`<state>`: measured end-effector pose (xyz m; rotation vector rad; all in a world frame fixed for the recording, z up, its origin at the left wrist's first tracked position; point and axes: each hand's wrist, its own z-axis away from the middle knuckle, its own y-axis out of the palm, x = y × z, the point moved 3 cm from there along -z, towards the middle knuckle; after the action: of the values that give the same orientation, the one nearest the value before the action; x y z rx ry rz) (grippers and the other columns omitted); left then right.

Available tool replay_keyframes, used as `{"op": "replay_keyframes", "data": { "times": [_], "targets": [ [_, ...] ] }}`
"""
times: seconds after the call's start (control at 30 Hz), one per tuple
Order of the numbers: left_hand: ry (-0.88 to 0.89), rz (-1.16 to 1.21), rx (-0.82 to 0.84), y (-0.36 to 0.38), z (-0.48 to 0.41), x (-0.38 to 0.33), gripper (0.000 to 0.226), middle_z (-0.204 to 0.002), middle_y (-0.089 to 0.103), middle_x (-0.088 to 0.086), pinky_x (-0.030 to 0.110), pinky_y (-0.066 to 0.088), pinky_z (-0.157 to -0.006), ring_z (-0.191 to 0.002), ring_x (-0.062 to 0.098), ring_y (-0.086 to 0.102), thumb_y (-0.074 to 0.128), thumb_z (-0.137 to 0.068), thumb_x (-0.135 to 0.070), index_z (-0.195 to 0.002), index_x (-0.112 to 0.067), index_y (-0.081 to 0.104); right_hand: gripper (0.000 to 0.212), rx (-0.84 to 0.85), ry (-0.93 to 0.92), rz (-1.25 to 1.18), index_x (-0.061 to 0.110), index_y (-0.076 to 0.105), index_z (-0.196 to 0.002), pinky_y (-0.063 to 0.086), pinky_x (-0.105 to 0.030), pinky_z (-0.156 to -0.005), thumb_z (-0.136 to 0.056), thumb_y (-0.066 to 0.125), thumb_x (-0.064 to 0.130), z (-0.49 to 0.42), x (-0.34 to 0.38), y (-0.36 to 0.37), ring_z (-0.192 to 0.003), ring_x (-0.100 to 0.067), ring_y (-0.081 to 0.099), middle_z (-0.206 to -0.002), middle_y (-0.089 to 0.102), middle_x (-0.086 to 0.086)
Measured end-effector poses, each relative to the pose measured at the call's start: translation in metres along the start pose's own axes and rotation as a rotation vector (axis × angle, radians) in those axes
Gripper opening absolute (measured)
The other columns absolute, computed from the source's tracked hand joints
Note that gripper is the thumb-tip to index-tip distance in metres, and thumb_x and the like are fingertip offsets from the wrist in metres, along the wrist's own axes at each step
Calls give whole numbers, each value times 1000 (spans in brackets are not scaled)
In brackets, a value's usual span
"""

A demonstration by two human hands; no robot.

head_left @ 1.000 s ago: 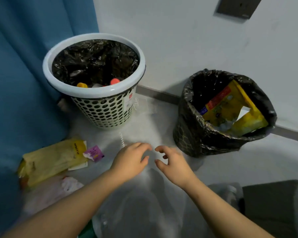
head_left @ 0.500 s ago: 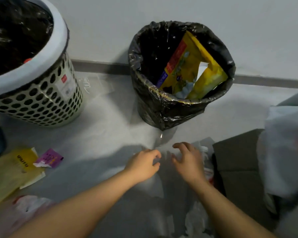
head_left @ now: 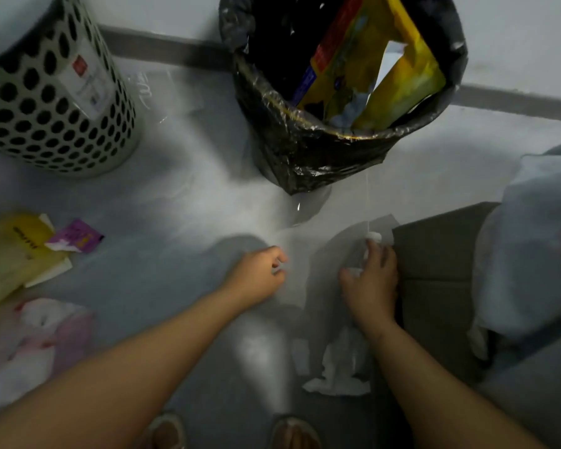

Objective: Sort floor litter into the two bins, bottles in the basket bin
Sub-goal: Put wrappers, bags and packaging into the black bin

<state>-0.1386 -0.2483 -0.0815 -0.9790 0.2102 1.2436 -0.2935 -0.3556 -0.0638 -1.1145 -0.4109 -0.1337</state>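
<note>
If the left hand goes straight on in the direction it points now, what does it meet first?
Probably the bottle that the right hand grips: the left hand points across bare floor toward its top end. Depth is unclear, so it may pass beside it.

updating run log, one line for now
right hand grips clear plastic bottle with white cap on floor | left hand empty | target perforated white basket bin
</note>
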Motion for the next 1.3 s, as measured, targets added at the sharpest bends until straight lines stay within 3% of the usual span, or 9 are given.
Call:
{"op": "replay_keyframes", "data": {
  "times": [0.13,0.27,0.5,0.63,0.73,0.9,1.0,1.1,1.3],
  "targets": [
    [-54,-15,1,13,17,6,32,-123,62,9,26,43,-92,-113,25,58,52,-89,-14,-121,-11,56,60,-87,152,-294,7,36,-140,40,-47,-103,-86,62,14,34,-18,7,-125,-35,44,-141,38,-18],
    [-37,-6,47,32,22,2,34,-124,61,11,25,42,-94,-115,25,56,51,-90,-13,-124,-10,55,69,30,326,-407,10,28,-145,42,-50,-101,-86,63,17,67,-38,25,-122,-38,47,-138,44,-20],
    [-52,110,17,45,19,21,34,-118,63,12,28,45,-92,-109,27,59,54,-90,-18,-123,-12,53,73,148,116,-432,24,37,-135,51,-39,-85,-71,73,15,56,-17,46,-101,-21,59,-118,56,-1],
    [-163,421,-162,29,16,44,31,-97,60,10,26,44,-82,-89,23,58,58,-90,-16,-118,-6,53,54,229,-40,-422,25,46,-115,55,-40,-76,-68,73,19,55,13,68,-88,-21,64,-101,62,-2],
    [-283,640,-320,14,19,66,37,-98,55,5,35,47,-85,-91,24,57,60,-88,-21,-121,-8,49,49,327,-135,-353,36,41,-99,51,-32,-76,-68,74,16,62,31,78,-86,-15,61,-95,59,7],
    [-417,984,-322,8,38,91,42,-91,59,7,24,42,-56,-69,18,54,60,-88,-30,-123,-11,44,59,445,-233,-251,40,40,-109,53,-42,-84,-60,71,28,77,49,94,-98,-23,63,-105,64,2],
    [-462,1099,-298,2,44,99,47,-117,60,12,29,48,-65,-89,25,58,63,-85,-37,-123,-15,44,62,471,-290,-206,42,36,-110,53,-42,-85,-57,68,34,82,61,98,-100,-24,60,-106,64,2],
    [-462,1147,-290,-14,52,105,54,-119,63,8,32,51,-66,-103,27,62,66,-80,-43,-123,-18,47,68,506,-350,-170,46,33,-113,52,-42,-86,-52,63,37,85,75,97,-98,-25,60,-106,61,-1],
    [-347,1255,-431,-65,90,103,49,-114,63,10,42,53,-79,-93,25,63,71,-78,-21,-120,-14,46,59,556,-583,-229,39,40,-112,55,-35,-78,-63,72,27,100,114,78,-92,-15,60,-98,58,14]
  ]
}}
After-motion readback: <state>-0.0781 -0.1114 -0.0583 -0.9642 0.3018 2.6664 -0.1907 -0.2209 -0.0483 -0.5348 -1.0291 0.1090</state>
